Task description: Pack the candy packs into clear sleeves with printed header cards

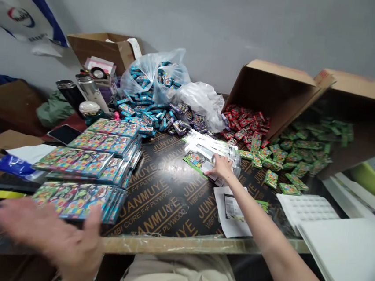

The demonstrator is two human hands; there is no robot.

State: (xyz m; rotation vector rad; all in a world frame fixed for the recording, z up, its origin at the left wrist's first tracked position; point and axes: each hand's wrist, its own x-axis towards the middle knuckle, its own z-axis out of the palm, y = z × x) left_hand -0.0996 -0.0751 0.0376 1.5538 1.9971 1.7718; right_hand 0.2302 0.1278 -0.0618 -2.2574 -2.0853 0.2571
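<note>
My right hand (222,167) reaches over a pile of shiny flat plastic packets (212,145). Its thumb and fingers are apart and touch a packet with a green printed edge (194,162); I cannot make out a firm grip. My left hand (55,238), smeared by motion, is open with the thumb spread and nothing visible in it. It is at the table's front left edge, just before stacks of colourful printed packs (72,198). More such stacks (107,144) stand behind in a row.
Small blue packets (146,116) spill from a clear bag (154,73). Red packets (245,122) and green packets (299,151) lie before tilted cardboard boxes (275,85). Printed paper (230,213) and a white tray (310,209) lie right; thermos flasks (92,91) stand back left.
</note>
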